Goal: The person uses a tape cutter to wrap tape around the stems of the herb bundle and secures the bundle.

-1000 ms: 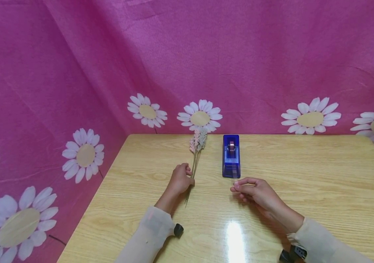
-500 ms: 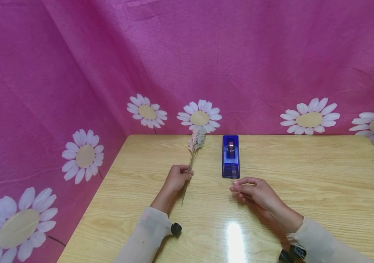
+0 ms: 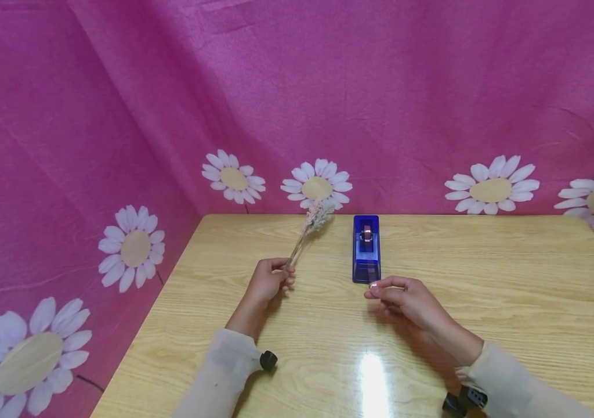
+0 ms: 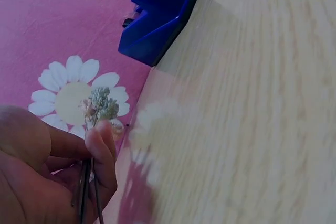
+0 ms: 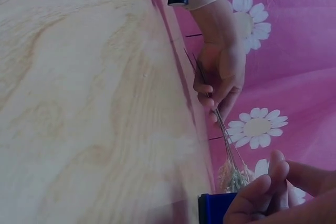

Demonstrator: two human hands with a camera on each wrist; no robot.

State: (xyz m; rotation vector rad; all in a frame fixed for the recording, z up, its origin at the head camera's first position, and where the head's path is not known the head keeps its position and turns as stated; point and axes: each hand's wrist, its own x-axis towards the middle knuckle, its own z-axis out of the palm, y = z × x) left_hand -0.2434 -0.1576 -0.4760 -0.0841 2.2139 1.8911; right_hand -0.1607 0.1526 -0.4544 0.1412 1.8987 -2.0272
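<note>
Thin stems of a small bunch of pink and grey-green dried flowers (image 3: 319,215) are gripped by my left hand (image 3: 268,281). The flower heads lean away to the back right, and in the left wrist view the stems (image 4: 85,187) run between thumb and fingers. A blue tape dispenser (image 3: 367,255) stands on the table to the right of the bunch. At its front edge my right hand (image 3: 409,297) pinches the end of a clear tape strip (image 3: 372,274) with thumb and forefinger. The right wrist view shows the right fingertips (image 5: 281,169) together beside the dispenser.
The light wooden table (image 3: 511,273) reaches back to a pink cloth (image 3: 406,104) printed with white daisies. More of this cloth hangs along the left side. A bright reflection (image 3: 374,383) lies on the tabletop near the front.
My left hand has drawn back to the left with the flowers, and the bunch now tilts further right. The right hand stays at the dispenser's front, its fingertips slightly closer to it.
</note>
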